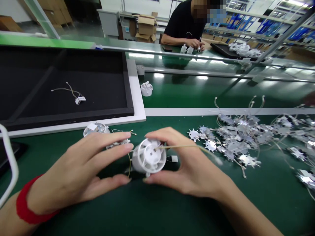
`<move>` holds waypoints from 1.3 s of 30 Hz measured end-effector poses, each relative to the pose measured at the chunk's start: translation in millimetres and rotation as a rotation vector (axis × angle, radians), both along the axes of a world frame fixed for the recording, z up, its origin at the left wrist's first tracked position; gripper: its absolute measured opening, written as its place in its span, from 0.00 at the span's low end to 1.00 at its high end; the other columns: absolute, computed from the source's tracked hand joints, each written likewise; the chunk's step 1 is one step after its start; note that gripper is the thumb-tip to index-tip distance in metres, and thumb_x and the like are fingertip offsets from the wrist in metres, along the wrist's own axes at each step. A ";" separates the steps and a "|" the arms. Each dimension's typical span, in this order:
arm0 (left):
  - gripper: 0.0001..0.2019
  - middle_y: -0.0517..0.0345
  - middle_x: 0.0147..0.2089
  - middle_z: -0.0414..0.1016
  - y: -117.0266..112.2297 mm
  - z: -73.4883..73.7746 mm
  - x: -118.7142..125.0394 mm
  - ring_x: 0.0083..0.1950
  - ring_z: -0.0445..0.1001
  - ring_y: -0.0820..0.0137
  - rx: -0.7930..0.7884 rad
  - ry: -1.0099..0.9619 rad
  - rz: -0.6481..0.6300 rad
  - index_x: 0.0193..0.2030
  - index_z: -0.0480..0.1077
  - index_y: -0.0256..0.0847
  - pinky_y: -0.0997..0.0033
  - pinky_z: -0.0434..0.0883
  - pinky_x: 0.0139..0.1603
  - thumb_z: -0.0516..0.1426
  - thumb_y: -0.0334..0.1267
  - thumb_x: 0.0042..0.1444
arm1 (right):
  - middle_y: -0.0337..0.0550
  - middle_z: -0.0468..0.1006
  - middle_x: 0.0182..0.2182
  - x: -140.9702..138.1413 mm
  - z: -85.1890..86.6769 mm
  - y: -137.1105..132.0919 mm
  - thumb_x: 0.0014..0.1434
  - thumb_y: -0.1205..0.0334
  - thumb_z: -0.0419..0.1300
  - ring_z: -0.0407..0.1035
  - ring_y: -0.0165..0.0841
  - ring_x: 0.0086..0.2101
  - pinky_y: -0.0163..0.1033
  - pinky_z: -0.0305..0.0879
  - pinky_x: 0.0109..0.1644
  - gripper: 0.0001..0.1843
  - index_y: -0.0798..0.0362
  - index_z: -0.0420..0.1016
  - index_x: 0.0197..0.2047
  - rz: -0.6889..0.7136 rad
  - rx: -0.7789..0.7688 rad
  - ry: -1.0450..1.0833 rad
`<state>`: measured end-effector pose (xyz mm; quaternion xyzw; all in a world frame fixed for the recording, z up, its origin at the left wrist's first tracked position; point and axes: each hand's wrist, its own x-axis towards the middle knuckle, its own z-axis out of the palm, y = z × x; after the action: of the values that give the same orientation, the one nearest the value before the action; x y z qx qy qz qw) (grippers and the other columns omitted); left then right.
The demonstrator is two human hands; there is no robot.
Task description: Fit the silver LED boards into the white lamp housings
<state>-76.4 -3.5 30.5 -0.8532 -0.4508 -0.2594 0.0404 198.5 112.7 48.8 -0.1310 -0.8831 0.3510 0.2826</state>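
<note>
Between thumb and fingers, my right hand [182, 164] grips a white round plastic housing [150, 156] by its side. The spoked face of the housing is turned toward me, and a pale thin cable [187, 146] runs out of it to the right. My left hand [91, 160], with a red band at the wrist, is open just left of the housing, fingers and thumb apart. Behind its fingers lie a silvery part and thin wires, partly hidden. Another white housing [96, 129] stands beyond the left hand. A small white connector [174, 159] shows beside my right palm.
At right lies a pile of silvery star-shaped plates with wires [233, 134]. A black tray [98, 78] at left holds a small wired part [80, 99]. Two white housings [147, 88] stand beside the tray. Across the bench, a person [184, 26] handles small white parts.
</note>
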 end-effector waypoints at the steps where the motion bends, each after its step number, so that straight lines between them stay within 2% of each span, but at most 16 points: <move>1: 0.24 0.48 0.72 0.70 -2.3 -1.6 4.4 0.68 0.75 0.57 -0.014 -0.044 -0.025 0.75 0.62 0.47 0.60 0.71 0.69 0.58 0.49 0.78 | 0.52 0.83 0.54 -2.3 0.6 -4.0 0.61 0.55 0.79 0.78 0.40 0.52 0.42 0.75 0.54 0.36 0.61 0.71 0.65 0.049 0.042 -0.016; 4: 0.29 0.52 0.68 0.75 -5.4 -4.0 17.3 0.64 0.78 0.63 -0.082 -0.162 -0.099 0.77 0.59 0.51 0.68 0.74 0.68 0.58 0.56 0.76 | 0.52 0.84 0.50 -6.9 2.6 -14.1 0.65 0.51 0.75 0.78 0.42 0.43 0.46 0.72 0.43 0.28 0.62 0.77 0.58 0.143 0.239 -0.134; 6: 0.25 0.51 0.62 0.79 -4.6 -3.0 24.3 0.58 0.82 0.65 -0.102 -0.179 -0.118 0.73 0.64 0.47 0.73 0.79 0.61 0.57 0.54 0.77 | 0.52 0.84 0.48 -7.2 4.2 -17.6 0.67 0.51 0.73 0.77 0.42 0.40 0.47 0.70 0.40 0.23 0.62 0.79 0.53 0.163 0.289 -0.253; 8: 0.18 0.50 0.58 0.82 -2.9 -1.2 29.8 0.55 0.84 0.66 -0.108 -0.131 -0.129 0.68 0.68 0.44 0.75 0.81 0.58 0.53 0.49 0.80 | 0.51 0.84 0.47 -5.3 6.3 -18.3 0.66 0.52 0.74 0.77 0.42 0.41 0.47 0.71 0.41 0.22 0.61 0.79 0.52 0.186 0.219 -0.377; 10: 0.17 0.48 0.57 0.82 -1.4 -0.6 34.1 0.56 0.85 0.66 -0.121 -0.068 -0.137 0.67 0.67 0.41 0.73 0.81 0.58 0.47 0.44 0.82 | 0.48 0.84 0.48 -1.6 9.0 -17.3 0.65 0.54 0.76 0.78 0.42 0.44 0.47 0.73 0.46 0.22 0.59 0.78 0.54 0.209 0.104 -0.470; 14: 0.17 0.46 0.56 0.83 -0.7 -2.5 41.1 0.51 0.86 0.59 -0.165 -0.013 -0.154 0.68 0.65 0.42 0.62 0.84 0.48 0.43 0.40 0.82 | 0.44 0.83 0.53 12.8 16.5 -12.5 0.62 0.67 0.76 0.77 0.41 0.52 0.43 0.74 0.55 0.24 0.53 0.76 0.58 0.174 -0.051 -0.520; 16: 0.16 0.46 0.55 0.82 -1.2 -3.1 43.8 0.46 0.85 0.56 -0.200 0.007 -0.198 0.65 0.67 0.42 0.57 0.82 0.43 0.44 0.35 0.80 | 0.40 0.82 0.56 21.7 20.2 -8.3 0.65 0.74 0.70 0.77 0.37 0.55 0.41 0.74 0.57 0.23 0.50 0.74 0.60 0.123 -0.092 -0.487; 19: 0.14 0.46 0.54 0.81 -3.1 -4.2 46.5 0.45 0.82 0.54 -0.236 0.003 -0.252 0.58 0.71 0.41 0.54 0.78 0.43 0.48 0.30 0.75 | 0.37 0.82 0.51 29.6 22.8 -1.6 0.69 0.78 0.60 0.78 0.35 0.50 0.41 0.74 0.52 0.17 0.48 0.75 0.54 -0.042 -0.088 -0.485; 21: 0.14 0.46 0.56 0.80 -4.7 -5.9 47.3 0.48 0.80 0.55 -0.251 -0.018 -0.257 0.57 0.72 0.41 0.55 0.75 0.45 0.49 0.29 0.73 | 0.39 0.81 0.47 28.6 20.7 1.2 0.69 0.74 0.64 0.78 0.38 0.47 0.44 0.74 0.48 0.12 0.49 0.76 0.51 -0.153 -0.028 -0.565; 24: 0.15 0.49 0.57 0.79 -6.3 -8.1 47.6 0.49 0.79 0.57 -0.257 -0.031 -0.266 0.58 0.73 0.41 0.56 0.73 0.46 0.49 0.27 0.72 | 0.41 0.81 0.44 21.2 12.5 2.8 0.66 0.70 0.71 0.78 0.42 0.44 0.46 0.73 0.45 0.11 0.51 0.79 0.50 -0.219 0.100 -0.753; 26: 0.16 0.50 0.57 0.79 -6.4 -8.0 47.7 0.50 0.79 0.58 -0.248 -0.033 -0.270 0.58 0.73 0.41 0.56 0.72 0.47 0.48 0.27 0.72 | 0.41 0.81 0.40 17.1 6.2 4.9 0.67 0.74 0.68 0.78 0.40 0.39 0.43 0.72 0.40 0.08 0.53 0.81 0.47 -0.283 0.233 -0.822; 30: 0.17 0.52 0.56 0.80 -5.9 -6.6 48.3 0.50 0.79 0.59 -0.217 -0.043 -0.264 0.58 0.73 0.42 0.59 0.74 0.48 0.48 0.27 0.72 | 0.47 0.82 0.38 18.0 -0.3 14.5 0.65 0.81 0.62 0.78 0.42 0.35 0.43 0.68 0.35 0.13 0.58 0.83 0.47 -0.473 0.450 -0.812; 32: 0.16 0.53 0.56 0.81 -6.0 -7.6 49.1 0.51 0.80 0.60 -0.170 -0.047 -0.243 0.57 0.74 0.43 0.60 0.74 0.50 0.49 0.27 0.72 | 0.51 0.83 0.42 21.8 -0.3 19.1 0.65 0.81 0.60 0.78 0.45 0.38 0.44 0.69 0.37 0.16 0.59 0.83 0.50 -0.540 0.511 -0.772; 34: 0.14 0.53 0.56 0.82 -5.6 -10.5 50.5 0.54 0.80 0.61 -0.091 -0.039 -0.201 0.55 0.75 0.43 0.62 0.73 0.57 0.50 0.28 0.74 | 0.54 0.84 0.47 26.9 -0.4 21.8 0.66 0.80 0.58 0.79 0.48 0.42 0.47 0.70 0.41 0.17 0.58 0.84 0.51 -0.604 0.624 -0.692; 37: 0.11 0.57 0.52 0.84 -2.4 -16.6 52.4 0.55 0.80 0.66 0.041 -0.070 -0.160 0.51 0.76 0.43 0.68 0.64 0.71 0.52 0.32 0.79 | 0.59 0.85 0.54 37.1 -4.2 24.5 0.67 0.77 0.54 0.78 0.56 0.52 0.58 0.70 0.54 0.18 0.58 0.85 0.49 -0.727 0.882 -0.555; 39: 0.12 0.58 0.51 0.84 0.1 -19.3 52.3 0.55 0.80 0.67 0.078 -0.083 -0.146 0.51 0.77 0.42 0.69 0.60 0.75 0.52 0.31 0.78 | 0.58 0.87 0.49 45.4 -7.8 27.6 0.68 0.77 0.51 0.80 0.54 0.49 0.65 0.64 0.63 0.21 0.56 0.86 0.43 -0.794 0.962 -0.548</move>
<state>-24.1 -3.4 11.2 -0.8700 -0.3784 -0.3141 0.0359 243.9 140.3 41.0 -0.3891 -0.8656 -0.2567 0.1831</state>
